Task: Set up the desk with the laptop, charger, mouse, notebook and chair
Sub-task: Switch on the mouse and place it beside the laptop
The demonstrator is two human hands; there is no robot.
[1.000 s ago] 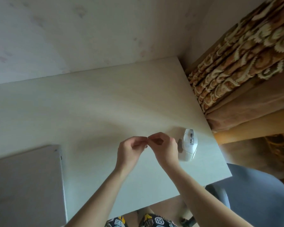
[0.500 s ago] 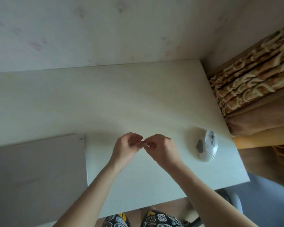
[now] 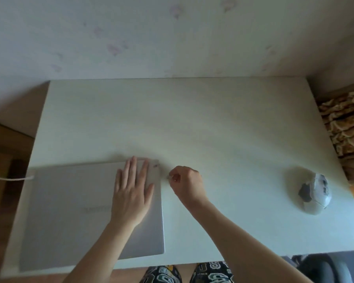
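Desk (image 3: pixel 213 123) was pale, set against a papered wall (image 3: pixel 151 33). Closed laptop (image 3: pixel 74 211) lay flat on the desk's left part, near the front edge, lid up, with a faint logo at mid-lid. A white cable (image 3: pixel 10 178) ran in from the left and met the laptop's left edge. Left hand (image 3: pixel 132 193) lay flat on the lid near its far right corner, palm down, fingers spread and released, grasping nothing. Right hand (image 3: pixel 185 183) hovered just beside the laptop's right edge, fingers curled, thumb and forefinger pinched on something tiny and glinting; too small to identify. Mouse (image 3: pixel 313 192), white with a dark side panel, sat on the desk's right part, well apart from both hands. Patterned fabric (image 3: pixel 343 127) was seen past the desk's right edge. A grey chair (image 3: pixel 325 268) showed partly at lower right, below the desk's front edge. Patterned trousers (image 3: pixel 188 272) were visible at the bottom. Picture was blurred; fine detail poor.
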